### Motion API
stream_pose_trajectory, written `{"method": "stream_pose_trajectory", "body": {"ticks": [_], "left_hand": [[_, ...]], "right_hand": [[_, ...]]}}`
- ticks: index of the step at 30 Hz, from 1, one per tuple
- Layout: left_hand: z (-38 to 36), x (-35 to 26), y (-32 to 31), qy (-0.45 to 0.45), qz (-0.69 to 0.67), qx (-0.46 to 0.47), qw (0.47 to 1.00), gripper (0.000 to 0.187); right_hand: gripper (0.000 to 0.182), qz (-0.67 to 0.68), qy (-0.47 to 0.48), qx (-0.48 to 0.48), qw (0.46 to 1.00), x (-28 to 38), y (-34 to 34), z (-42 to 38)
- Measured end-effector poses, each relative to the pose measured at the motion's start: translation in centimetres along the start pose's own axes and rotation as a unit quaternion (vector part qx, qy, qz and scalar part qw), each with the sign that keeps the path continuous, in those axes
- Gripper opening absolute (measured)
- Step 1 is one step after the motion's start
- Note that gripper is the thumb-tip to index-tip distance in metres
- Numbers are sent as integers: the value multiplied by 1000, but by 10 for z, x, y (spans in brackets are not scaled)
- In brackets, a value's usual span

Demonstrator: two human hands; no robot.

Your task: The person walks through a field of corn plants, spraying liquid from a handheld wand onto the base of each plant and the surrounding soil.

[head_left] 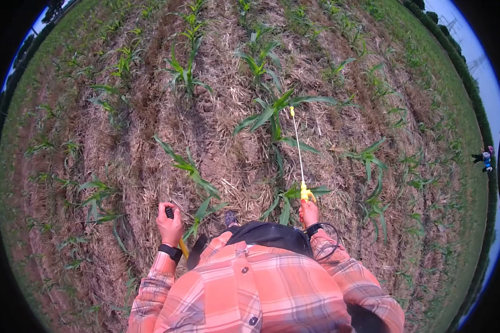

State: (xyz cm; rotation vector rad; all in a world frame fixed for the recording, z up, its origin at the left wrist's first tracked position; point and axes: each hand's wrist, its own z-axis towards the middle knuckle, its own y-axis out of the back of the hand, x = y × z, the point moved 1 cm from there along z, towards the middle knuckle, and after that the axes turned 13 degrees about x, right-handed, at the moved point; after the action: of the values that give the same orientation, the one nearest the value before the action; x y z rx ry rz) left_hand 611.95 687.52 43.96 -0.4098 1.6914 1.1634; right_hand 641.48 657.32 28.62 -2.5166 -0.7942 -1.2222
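Note:
My left hand [170, 226] is closed around the black grip [169, 212] of a yellow pump lever [183, 248], which runs down beside my body. In my right hand [309, 214] is the handle of a sprayer wand [298, 145], with my fingers wrapped round it below a yellow trigger valve [305, 192]. The wand's thin pale tube points forward and ends in a yellow nozzle [292, 111] beside a young corn plant [271, 115]. A black hose [338, 238] loops by my right wrist. Whether spray comes out cannot be made out.
Rows of young corn plants stretch ahead and to both sides, with dry straw [222, 161] between them. Corn leaves [200, 213] stand close to my left hand, and others [286, 205] beside the wand's handle. A person [486, 160] stands far off at the right edge.

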Motion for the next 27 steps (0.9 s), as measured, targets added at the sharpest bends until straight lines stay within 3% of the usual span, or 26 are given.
{"method": "stream_pose_trajectory", "body": {"ticks": [1,3,5,7,11,19,20,23,27], "left_hand": [[7,5,4,1,-1,-1,1000,10],[19,11,11,13,-4,-4,1000,11],[28,12,13,12,10,-5,1000,11],[36,12,14,13,44,-13,999,11],[49,19,16,23,16,-22,999,12],[90,-13,14,54,13,-86,995,10],[99,-18,13,7,76,-110,991,11],[128,-40,6,13,66,-95,993,11],[164,-55,-10,9,79,-82,993,11]], "right_hand": [[28,-2,0,1,1000,0,-7,8],[21,-142,51,44,988,2,-25,19],[21,-173,35,56,983,6,-35,25],[23,-340,129,87,927,30,-53,15],[27,-423,82,182,884,68,-74,19],[29,-478,147,385,776,105,-99,84],[31,-472,153,390,776,102,-99,100],[31,-457,170,379,786,125,-97,120],[28,-421,156,250,858,133,-83,159]]}}
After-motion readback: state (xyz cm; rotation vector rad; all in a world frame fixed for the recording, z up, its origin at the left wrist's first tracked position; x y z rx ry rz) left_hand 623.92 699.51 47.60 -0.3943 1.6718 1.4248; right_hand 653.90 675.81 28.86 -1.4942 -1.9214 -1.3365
